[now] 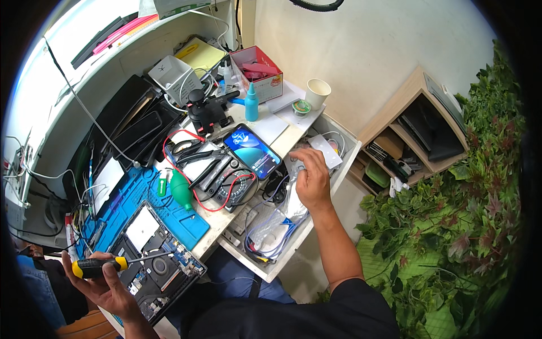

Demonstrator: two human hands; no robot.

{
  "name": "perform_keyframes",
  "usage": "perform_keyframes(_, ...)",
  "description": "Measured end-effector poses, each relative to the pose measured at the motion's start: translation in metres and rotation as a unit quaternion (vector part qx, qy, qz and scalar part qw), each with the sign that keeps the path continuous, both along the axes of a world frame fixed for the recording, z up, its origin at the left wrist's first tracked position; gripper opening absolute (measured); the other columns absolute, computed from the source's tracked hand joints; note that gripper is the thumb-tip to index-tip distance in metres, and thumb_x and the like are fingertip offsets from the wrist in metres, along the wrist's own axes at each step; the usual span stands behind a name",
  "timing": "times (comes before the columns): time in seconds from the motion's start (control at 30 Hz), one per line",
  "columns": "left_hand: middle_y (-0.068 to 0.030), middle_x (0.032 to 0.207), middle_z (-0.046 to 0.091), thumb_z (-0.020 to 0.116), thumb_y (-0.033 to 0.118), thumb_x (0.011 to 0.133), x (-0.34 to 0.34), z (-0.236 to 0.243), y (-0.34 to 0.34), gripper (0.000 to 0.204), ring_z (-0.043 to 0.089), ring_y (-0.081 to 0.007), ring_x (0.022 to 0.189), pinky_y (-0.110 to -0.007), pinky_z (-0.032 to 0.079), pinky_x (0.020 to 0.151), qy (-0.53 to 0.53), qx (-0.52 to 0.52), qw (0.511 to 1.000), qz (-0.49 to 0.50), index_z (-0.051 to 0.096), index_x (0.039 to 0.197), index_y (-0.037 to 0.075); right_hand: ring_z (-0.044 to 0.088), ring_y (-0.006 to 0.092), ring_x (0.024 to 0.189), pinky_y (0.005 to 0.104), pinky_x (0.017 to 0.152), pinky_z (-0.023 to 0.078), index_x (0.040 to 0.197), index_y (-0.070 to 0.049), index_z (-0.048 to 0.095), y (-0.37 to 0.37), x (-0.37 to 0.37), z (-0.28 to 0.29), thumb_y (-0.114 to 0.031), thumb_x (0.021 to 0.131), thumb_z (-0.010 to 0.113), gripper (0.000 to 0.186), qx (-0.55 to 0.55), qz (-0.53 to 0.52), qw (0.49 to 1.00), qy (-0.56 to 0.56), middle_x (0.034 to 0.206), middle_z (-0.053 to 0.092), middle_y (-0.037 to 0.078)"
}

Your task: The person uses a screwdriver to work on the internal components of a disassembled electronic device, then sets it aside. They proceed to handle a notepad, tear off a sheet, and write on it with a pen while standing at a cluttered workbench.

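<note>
My left hand (107, 285) holds a yellow-and-black screwdriver (99, 268) at lower left, its shaft lying over an opened laptop (166, 277) with exposed fan, board and white part. A blue mat (192, 226) lies behind the laptop. My right hand (310, 178) is over an open white drawer (268, 271), fingers loosely bent and apart, with no held object visible. Inside are coiled blue cable (282, 240), plastic bags and other cables, partly hidden by that hand. Left of it, a lit phone (251, 150) lies among tools and a green air blower (182, 192).
A red box (257, 85), paper cup (318, 93) and blue bottle (251, 104) stand at the desk's back. Dark devices and wires crowd a curved shelf unit at left. A wooden cubby (415, 85) and leafy greenery (474, 237) are right. Another person's jeans (36, 285) show lower left.
</note>
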State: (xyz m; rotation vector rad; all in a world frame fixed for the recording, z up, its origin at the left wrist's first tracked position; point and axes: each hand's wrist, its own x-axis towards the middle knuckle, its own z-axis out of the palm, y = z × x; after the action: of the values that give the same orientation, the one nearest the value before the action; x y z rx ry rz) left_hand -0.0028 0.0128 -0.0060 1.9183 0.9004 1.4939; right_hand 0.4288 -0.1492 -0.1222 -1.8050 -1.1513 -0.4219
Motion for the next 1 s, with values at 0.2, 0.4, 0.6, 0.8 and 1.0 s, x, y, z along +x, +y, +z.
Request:
perform_keyframes(0.2, -0.0124, 0.109, 0.066, 0.066, 0.018, 0.112, 0.003, -0.005, 0.003, 0.075, 0.056, -0.0117, 0.095, -0.027, 0.045, 0.09, -0.003, 0.005, 1.0, 0.001, 0.023, 0.173, 0.013, 0.064, 0.0415, 0.119, 0.0512, 0.11, 0.049, 0.117, -0.001, 0.071, 0.002, 0.001, 0.0, 0.014, 0.078, 0.052, 0.046, -0.01, 0.009, 1.0, 0.009, 0.117, 0.072, 0.018)
perform_keyframes(0.4, -0.0127, 0.108, 0.066, 0.065, 0.016, 0.112, 0.004, -0.007, 0.005, 0.075, 0.056, -0.0117, 0.095, -0.026, 0.045, 0.089, -0.003, 0.006, 1.0, 0.001, 0.022, 0.173, 0.012, 0.064, 0.041, 0.12, 0.0508, 0.11, 0.049, 0.117, -0.001, 0.071, 0.002, 0.002, 0.0, 0.014, 0.078, 0.052, 0.047, -0.015, 0.011, 1.0, 0.013, 0.117, 0.072, 0.018)
perform_keyframes(0.6, -0.0127, 0.108, 0.066, 0.064, 0.015, 0.112, 0.003, -0.009, 0.007, 0.075, 0.056, -0.0119, 0.096, -0.028, 0.045, 0.09, 0.003, 0.005, 1.0, -0.008, 0.022, 0.173, 0.012, 0.064, 0.0408, 0.121, 0.0511, 0.11, 0.049, 0.117, -0.001, 0.071, 0.002, 0.004, -0.002, 0.014, 0.077, 0.052, 0.047, -0.022, 0.005, 1.0, 0.012, 0.118, 0.073, 0.018)
perform_keyframes(0.8, -0.0123, 0.109, 0.066, 0.064, 0.014, 0.112, 0.005, -0.009, 0.007, 0.075, 0.058, -0.012, 0.099, -0.028, 0.045, 0.091, 0.002, 0.002, 1.0, -0.007, 0.022, 0.173, 0.013, 0.065, 0.0406, 0.12, 0.0507, 0.11, 0.049, 0.117, -0.001, 0.071, 0.002, 0.003, -0.001, 0.014, 0.077, 0.052, 0.047, -0.026, 0.007, 1.0, 0.009, 0.117, 0.073, 0.018)
perform_keyframes(1.0, -0.012, 0.109, 0.067, 0.065, 0.013, 0.111, 0.005, -0.011, 0.009, 0.076, 0.058, -0.0119, 0.099, -0.027, 0.045, 0.09, 0.0, -0.001, 1.0, -0.012, 0.022, 0.173, 0.012, 0.063, 0.0406, 0.119, 0.0499, 0.109, 0.05, 0.12, -0.001, 0.071, 0.003, 0.002, 0.004, 0.015, 0.076, 0.052, 0.05, -0.028, 0.024, 0.999, 0.003, 0.119, 0.072, 0.018)
